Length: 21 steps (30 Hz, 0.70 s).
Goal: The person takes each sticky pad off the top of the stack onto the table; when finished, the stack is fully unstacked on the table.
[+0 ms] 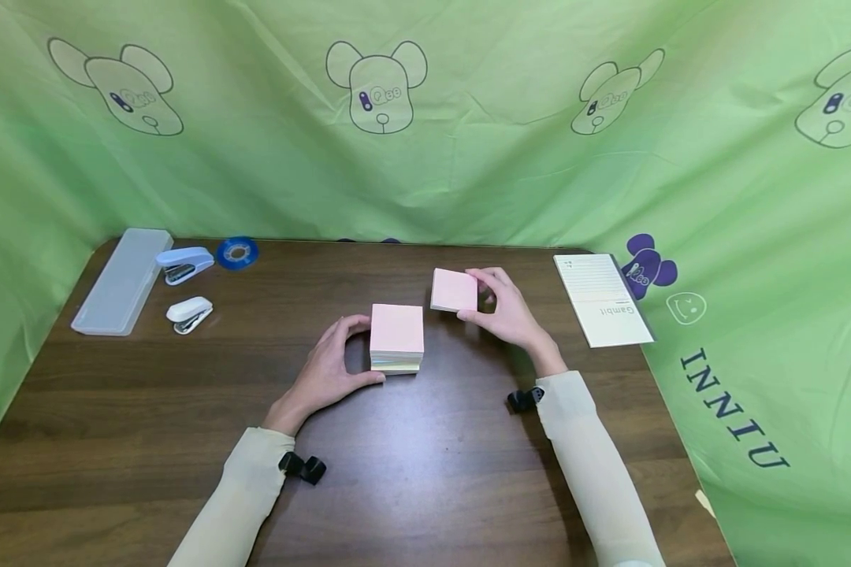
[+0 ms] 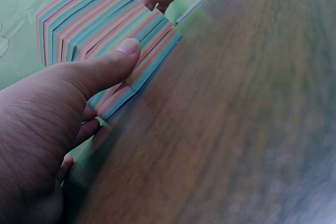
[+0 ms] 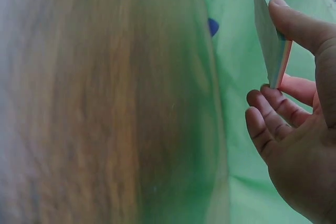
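A tall stack of sticky note pads (image 1: pixel 396 329), pink on top, stands near the middle of the table. My left hand (image 1: pixel 331 368) holds it from the left, thumb on the near side and fingers at the far side. In the left wrist view the stack (image 2: pixel 105 19) shows pink, blue and yellow layers, with the left thumb pressed on them. To the right, my right hand (image 1: pixel 502 309) pinches a thinner pink-topped sticky note pad (image 1: pixel 454 290). The right wrist view shows this pad (image 3: pixel 272 35) raised off the table, between thumb and fingers.
A translucent case (image 1: pixel 122 282), a blue stapler (image 1: pixel 185 263), a white stapler (image 1: pixel 189 313) and a blue tape roll (image 1: pixel 237 253) lie at the back left. At the right edge lies a notepad (image 1: pixel 603 299). Green cloth (image 1: pixel 468 173) hangs behind the table.
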Available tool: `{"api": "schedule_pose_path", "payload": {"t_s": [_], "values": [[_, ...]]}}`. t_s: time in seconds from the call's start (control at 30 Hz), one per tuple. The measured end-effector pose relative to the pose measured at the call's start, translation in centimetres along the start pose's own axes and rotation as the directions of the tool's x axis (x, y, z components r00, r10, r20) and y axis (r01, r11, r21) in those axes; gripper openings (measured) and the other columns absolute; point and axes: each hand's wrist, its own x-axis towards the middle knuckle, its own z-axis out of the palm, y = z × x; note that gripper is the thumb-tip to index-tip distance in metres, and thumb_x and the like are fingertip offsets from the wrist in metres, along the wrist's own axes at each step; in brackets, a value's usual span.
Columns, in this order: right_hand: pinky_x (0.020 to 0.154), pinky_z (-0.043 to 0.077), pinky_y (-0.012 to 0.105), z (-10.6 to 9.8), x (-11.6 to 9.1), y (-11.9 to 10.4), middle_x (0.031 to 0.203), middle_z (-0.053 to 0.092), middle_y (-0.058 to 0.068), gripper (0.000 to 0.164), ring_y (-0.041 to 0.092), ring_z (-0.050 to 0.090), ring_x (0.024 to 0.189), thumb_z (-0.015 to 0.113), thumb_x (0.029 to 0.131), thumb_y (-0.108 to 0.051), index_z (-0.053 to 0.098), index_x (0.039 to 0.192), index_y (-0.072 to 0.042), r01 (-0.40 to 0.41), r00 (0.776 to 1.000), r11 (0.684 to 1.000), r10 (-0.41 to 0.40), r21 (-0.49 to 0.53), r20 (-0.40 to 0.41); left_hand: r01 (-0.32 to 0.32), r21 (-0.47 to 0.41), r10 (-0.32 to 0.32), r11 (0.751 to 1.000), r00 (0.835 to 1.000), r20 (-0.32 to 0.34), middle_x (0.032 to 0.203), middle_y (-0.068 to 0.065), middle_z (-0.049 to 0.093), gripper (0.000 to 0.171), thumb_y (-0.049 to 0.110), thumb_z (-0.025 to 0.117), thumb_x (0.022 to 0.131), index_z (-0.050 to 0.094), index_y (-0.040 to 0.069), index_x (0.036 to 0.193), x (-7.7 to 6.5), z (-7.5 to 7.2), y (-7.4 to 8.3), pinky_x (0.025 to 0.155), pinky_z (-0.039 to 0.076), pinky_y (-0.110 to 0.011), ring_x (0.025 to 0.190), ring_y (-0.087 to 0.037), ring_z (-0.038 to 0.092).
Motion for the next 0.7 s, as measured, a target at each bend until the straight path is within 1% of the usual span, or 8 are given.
{"api": "schedule_pose_path", "payload": {"t_s": [0.1, 0.17, 0.27, 0.33, 0.4, 0.47, 0.7], "values": [[0.091, 0.050, 0.042, 0.0, 0.5, 0.7, 0.142, 0.056, 0.021, 0.080, 0.035, 0.059, 0.107, 0.095, 0.086, -0.012, 0.058, 0.156, 0.002, -0.019, 1.000, 1.000, 0.019, -0.014, 0.003, 0.006, 0.003, -0.006, 1.000, 1.000, 0.003, 0.153, -0.011, 0.061, 0.099, 0.027, 0.105, 0.079, 0.047, 0.010, 0.157, 0.0, 0.0, 0.0, 0.123, 0.038, -0.060, 0.147, -0.034, 0.052], [0.094, 0.051, 0.046, 0.0, 0.8, 1.1, 0.144, 0.055, 0.021, 0.082, 0.037, 0.060, 0.110, 0.095, 0.086, -0.015, 0.058, 0.157, 0.001, -0.036, 0.999, 0.999, 0.037, -0.024, 0.011, 0.004, 0.006, -0.004, 1.000, 1.000, 0.005, 0.153, -0.011, 0.061, 0.099, 0.027, 0.105, 0.078, 0.047, 0.010, 0.157, 0.0, 0.0, 0.0, 0.123, 0.038, -0.060, 0.147, -0.033, 0.052], [0.107, 0.049, 0.052, 0.1, 1.4, 1.7, 0.149, 0.054, 0.021, 0.083, 0.039, 0.057, 0.127, 0.095, 0.087, -0.019, 0.057, 0.158, 0.000, -0.058, 0.998, 0.996, 0.059, -0.071, 0.022, -0.001, 0.009, 0.001, 1.000, 1.000, 0.006, 0.153, -0.011, 0.061, 0.100, 0.027, 0.105, 0.078, 0.047, 0.010, 0.157, 0.0, 0.0, -0.1, 0.124, 0.038, -0.059, 0.147, -0.033, 0.053], [0.116, 0.044, 0.056, 0.2, 1.8, 2.1, 0.151, 0.054, 0.021, 0.084, 0.040, 0.051, 0.138, 0.095, 0.087, -0.022, 0.057, 0.158, 0.000, -0.060, 0.998, 0.993, 0.063, -0.104, 0.023, -0.004, 0.008, 0.004, 1.000, 1.000, 0.004, 0.153, -0.011, 0.062, 0.100, 0.027, 0.105, 0.078, 0.047, 0.010, 0.157, 0.1, 0.0, -0.1, 0.124, 0.038, -0.059, 0.147, -0.033, 0.053], [0.122, 0.038, 0.057, 0.3, 2.2, 2.5, 0.152, 0.053, 0.022, 0.085, 0.042, 0.046, 0.144, 0.095, 0.087, -0.025, 0.057, 0.158, -0.001, -0.057, 0.998, 0.989, 0.060, -0.136, 0.019, -0.003, 0.010, 0.003, 1.000, 1.000, 0.003, 0.153, -0.011, 0.062, 0.099, 0.026, 0.105, 0.078, 0.047, 0.010, 0.157, 0.1, 0.0, -0.1, 0.124, 0.038, -0.059, 0.147, -0.033, 0.053], [0.124, 0.036, 0.058, 0.4, 2.6, 2.7, 0.152, 0.053, 0.022, 0.085, 0.043, 0.043, 0.146, 0.095, 0.086, -0.026, 0.057, 0.158, -0.001, -0.048, 0.999, 0.987, 0.052, -0.153, 0.016, -0.001, 0.012, 0.001, 1.000, 1.000, 0.001, 0.153, -0.011, 0.062, 0.099, 0.026, 0.105, 0.078, 0.048, 0.010, 0.157, 0.1, 0.0, -0.2, 0.123, 0.038, -0.059, 0.146, -0.033, 0.054], [0.124, 0.036, 0.055, 0.6, 3.8, 3.4, 0.153, 0.055, 0.020, 0.087, 0.040, 0.043, 0.145, 0.095, 0.087, -0.030, 0.057, 0.159, -0.002, -0.035, 0.999, 0.979, 0.043, -0.203, 0.033, 0.007, 0.015, -0.007, 1.000, 1.000, 0.008, 0.153, -0.011, 0.061, 0.099, 0.027, 0.105, 0.079, 0.047, 0.011, 0.157, 0.0, 0.1, -0.2, 0.123, 0.039, -0.060, 0.147, -0.033, 0.053]]}}
